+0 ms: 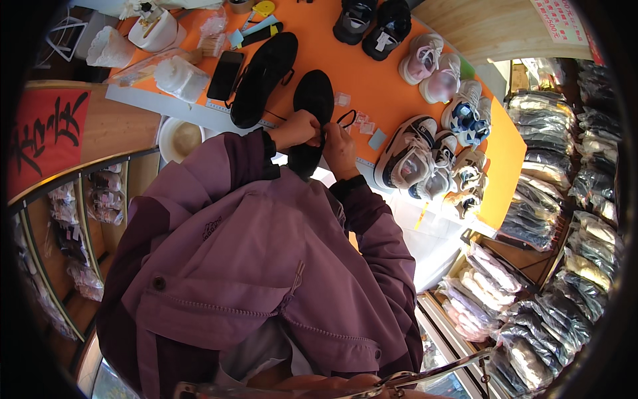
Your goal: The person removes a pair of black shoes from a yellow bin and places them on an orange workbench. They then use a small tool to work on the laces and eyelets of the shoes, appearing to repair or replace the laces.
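Observation:
A black shoe [314,92] lies in front of me at the near edge of an orange tabletop [344,70], its heel end toward my body. My left hand [301,129] rests on the shoe's upper, with fingertips pinched at the lacing. From the other side my right hand [341,147] pinches a black shoelace [347,117], which curves out in a loop above the fingers. What lies between the fingertips is partly hidden. The matching black shoe [264,80] lies to the left, next to a dark smartphone [225,76].
Several sneakers [406,154] line the table's right side, with black shoes [355,22] at the back. Small clear plastic packets [365,123] lie right of my hands. A plastic bag [180,79] and a yellow tape measure [264,8] are at left. Shelves of bagged goods [538,149] stand right.

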The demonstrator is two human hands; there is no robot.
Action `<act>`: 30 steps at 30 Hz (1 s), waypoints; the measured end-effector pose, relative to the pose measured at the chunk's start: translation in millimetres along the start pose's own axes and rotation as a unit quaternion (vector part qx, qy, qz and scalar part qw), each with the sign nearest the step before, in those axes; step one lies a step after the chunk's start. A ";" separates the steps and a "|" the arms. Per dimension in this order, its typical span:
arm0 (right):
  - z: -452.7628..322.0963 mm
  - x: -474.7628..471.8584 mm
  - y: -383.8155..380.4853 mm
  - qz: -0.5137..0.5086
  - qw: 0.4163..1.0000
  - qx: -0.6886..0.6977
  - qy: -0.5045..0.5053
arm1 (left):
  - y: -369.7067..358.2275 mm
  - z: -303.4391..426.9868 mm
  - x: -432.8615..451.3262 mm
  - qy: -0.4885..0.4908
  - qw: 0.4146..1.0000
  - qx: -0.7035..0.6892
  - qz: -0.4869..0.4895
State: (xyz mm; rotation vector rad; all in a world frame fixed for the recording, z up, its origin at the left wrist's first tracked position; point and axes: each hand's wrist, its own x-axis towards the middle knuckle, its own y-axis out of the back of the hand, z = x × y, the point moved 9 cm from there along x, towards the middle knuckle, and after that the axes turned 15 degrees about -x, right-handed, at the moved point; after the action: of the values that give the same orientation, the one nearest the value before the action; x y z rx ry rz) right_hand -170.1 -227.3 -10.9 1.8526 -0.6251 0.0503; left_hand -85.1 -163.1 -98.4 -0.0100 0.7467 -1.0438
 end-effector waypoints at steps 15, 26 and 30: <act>-4.4 -8.1 0.2 0.000 1.000 -0.019 0.008 | -0.5 5.3 1.6 -0.014 0.999 0.040 0.001; -12.1 0.7 5.2 -0.005 1.000 0.000 0.023 | -0.3 -9.7 9.4 -0.006 0.998 0.051 -0.028; -11.0 3.3 11.6 -0.015 0.999 0.044 -0.002 | -2.4 0.2 1.4 0.004 0.997 0.059 -0.039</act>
State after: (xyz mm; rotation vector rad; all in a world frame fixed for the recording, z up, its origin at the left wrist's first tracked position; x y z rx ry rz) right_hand -169.5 -221.5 4.4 1.9473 -0.6067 0.0562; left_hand -86.5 -165.5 -98.2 0.0673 0.6958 -1.1628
